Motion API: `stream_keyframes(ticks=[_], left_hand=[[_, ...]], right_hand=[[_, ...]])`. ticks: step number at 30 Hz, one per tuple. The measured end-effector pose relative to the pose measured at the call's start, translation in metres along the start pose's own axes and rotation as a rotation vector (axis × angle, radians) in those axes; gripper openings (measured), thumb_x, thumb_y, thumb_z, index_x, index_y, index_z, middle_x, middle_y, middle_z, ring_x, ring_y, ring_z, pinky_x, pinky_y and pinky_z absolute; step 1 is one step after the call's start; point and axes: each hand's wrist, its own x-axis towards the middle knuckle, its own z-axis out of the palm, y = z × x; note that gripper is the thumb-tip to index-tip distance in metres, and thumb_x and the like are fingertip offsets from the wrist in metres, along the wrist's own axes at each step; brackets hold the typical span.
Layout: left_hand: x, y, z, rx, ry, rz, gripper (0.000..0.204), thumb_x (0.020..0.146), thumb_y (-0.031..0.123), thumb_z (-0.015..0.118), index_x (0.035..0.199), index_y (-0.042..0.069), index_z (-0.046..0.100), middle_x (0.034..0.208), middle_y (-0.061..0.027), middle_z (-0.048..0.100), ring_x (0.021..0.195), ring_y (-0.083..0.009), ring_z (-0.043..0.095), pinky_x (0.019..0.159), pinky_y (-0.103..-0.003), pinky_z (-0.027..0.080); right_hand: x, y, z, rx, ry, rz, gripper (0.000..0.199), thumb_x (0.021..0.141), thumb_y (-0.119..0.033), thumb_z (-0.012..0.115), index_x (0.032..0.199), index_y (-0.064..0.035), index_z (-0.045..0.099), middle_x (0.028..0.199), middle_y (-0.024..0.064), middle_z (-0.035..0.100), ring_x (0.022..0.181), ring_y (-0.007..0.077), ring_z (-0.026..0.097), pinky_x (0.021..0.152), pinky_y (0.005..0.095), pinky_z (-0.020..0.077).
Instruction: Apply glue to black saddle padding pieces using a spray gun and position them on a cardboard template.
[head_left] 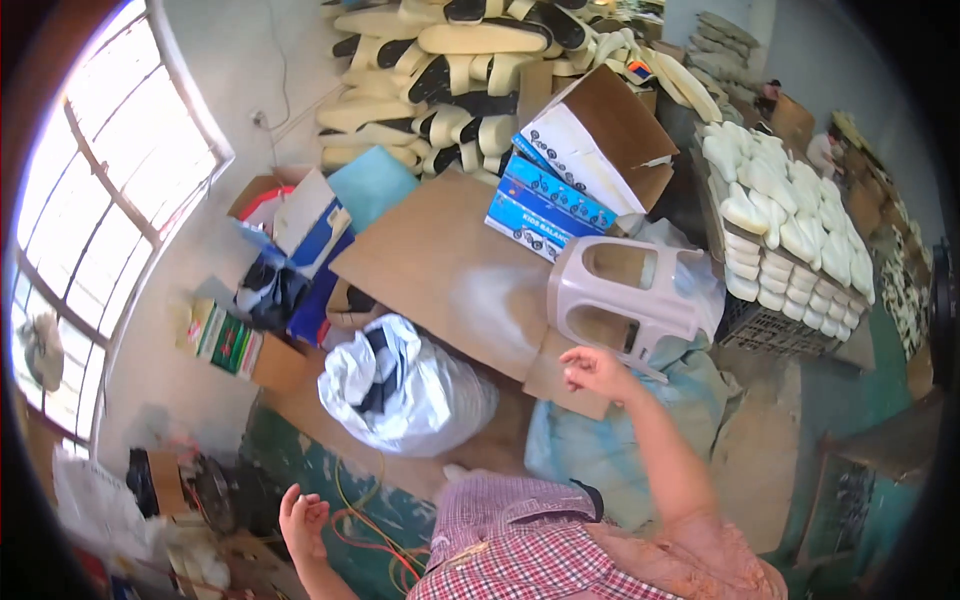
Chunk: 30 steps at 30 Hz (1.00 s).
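Observation:
My right hand [600, 377] is held out in front of me, over the edge of a brown cardboard sheet [430, 255]. Its fingers are loosely bent and apart, with nothing visible in them. A pale pink plastic stool [572, 300] lies tipped over just beyond that hand. Low on the left is my left hand [304, 525], its fingers curled in. A tiny whitish spot shows at its fingertips, too small to name. Between my hands, a little farther off, stands a silvery white sack [440, 405], its mouth gaping on dark pieces.
Orange and yellow hoses [375, 530] trail over the green floor beside my left hand. A translucent bluish bag [570, 450] lies below my right hand. Blue and white cartons [560, 205] stand behind the stool. White molded pieces [790, 190] fill crates at right; cream-and-black pieces [430, 130] are piled behind.

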Motion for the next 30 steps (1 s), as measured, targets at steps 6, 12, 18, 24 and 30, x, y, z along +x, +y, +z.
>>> stream_keyframes(ticks=[6, 12, 18, 24, 30], left_hand=[[0.155, 0.025, -0.008, -0.115, 0.131, -0.097, 0.027, 0.089, 0.019, 0.057, 0.115, 0.011, 0.058, 0.087, -0.005, 0.066, 0.072, -0.0213, 0.064, 0.063, -0.032, 0.052], [0.248, 0.061, 0.028, -0.109, 0.151, -0.132, 0.026, 0.089, 0.018, 0.054, 0.113, 0.009, 0.057, 0.084, -0.0043, 0.064, 0.068, -0.0187, 0.063, 0.06, -0.029, 0.051], [0.334, 0.065, 0.107, -0.036, 0.069, -0.189, 0.023, 0.089, 0.015, 0.051, 0.11, 0.008, 0.057, 0.081, -0.0038, 0.063, 0.066, -0.0186, 0.062, 0.059, -0.029, 0.051], [0.393, 0.068, 0.24, 0.076, -0.026, -0.229, 0.02, 0.089, 0.009, 0.051, 0.107, 0.003, 0.055, 0.078, -0.007, 0.061, 0.06, -0.0184, 0.061, 0.055, -0.029, 0.051], [0.457, 0.076, 0.406, 0.148, -0.201, -0.158, 0.024, 0.085, 0.009, 0.06, 0.108, 0.002, 0.056, 0.076, -0.0091, 0.06, 0.063, -0.0188, 0.06, 0.06, -0.032, 0.054]], right_hand=[[0.126, -0.041, 0.002, 0.185, 0.443, 0.046, 0.023, 0.086, -0.006, 0.061, 0.107, 0.0018, 0.058, 0.083, 0.0052, 0.062, 0.069, 0.0104, 0.06, 0.061, 0.0252, 0.0501], [0.198, -0.065, -0.041, 0.014, 0.705, -0.018, 0.018, 0.083, -0.005, 0.062, 0.101, -0.0022, 0.063, 0.083, 0.0016, 0.061, 0.069, 0.0074, 0.056, 0.06, 0.0219, 0.0469], [0.292, -0.046, -0.132, -0.348, 1.007, -0.055, 0.028, 0.077, -0.012, 0.068, 0.104, -0.0049, 0.063, 0.092, 0.0069, 0.064, 0.082, 0.0154, 0.06, 0.074, 0.0294, 0.0492], [0.395, -0.033, -0.26, -0.984, 1.344, -0.195, 0.059, 0.072, -0.019, 0.07, 0.126, -0.009, 0.048, 0.114, 0.0172, 0.057, 0.11, 0.0338, 0.051, 0.095, 0.0414, 0.0412], [0.474, -0.012, -0.359, -0.797, 1.091, 0.256, 0.068, 0.071, -0.021, 0.071, 0.132, -0.0099, 0.042, 0.119, 0.0202, 0.055, 0.114, 0.0348, 0.05, 0.096, 0.0429, 0.0393]])
